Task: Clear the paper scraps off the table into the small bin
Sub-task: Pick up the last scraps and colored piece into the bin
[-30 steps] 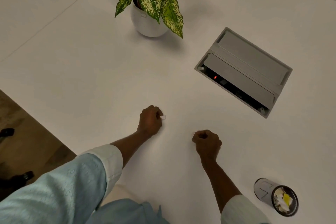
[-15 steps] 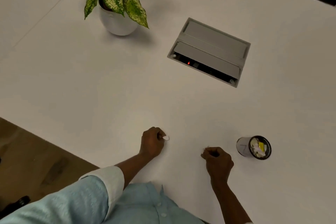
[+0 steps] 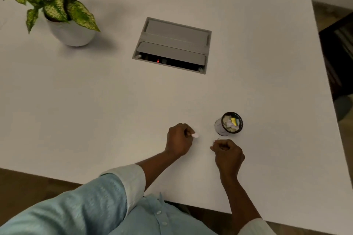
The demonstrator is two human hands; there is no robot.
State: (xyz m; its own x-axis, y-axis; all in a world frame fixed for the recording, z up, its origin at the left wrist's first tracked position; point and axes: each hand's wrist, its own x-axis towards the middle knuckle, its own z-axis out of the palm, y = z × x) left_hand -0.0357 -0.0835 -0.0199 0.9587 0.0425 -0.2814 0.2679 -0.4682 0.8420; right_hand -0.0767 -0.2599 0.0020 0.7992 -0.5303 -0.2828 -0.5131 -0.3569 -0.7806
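White table (image 3: 76, 101) — bin (image 3: 219, 129), potted plant (image 3: 71, 33)

A potted plant (image 3: 57, 7) with speckled green-and-cream leaves stands in a round white pot (image 3: 71, 33) at the far left of the worktop (image 3: 76, 101). Right of it, a grey cable box (image 3: 172, 44) is sunk into the surface, a small red light (image 3: 158, 61) in its dark near slot.
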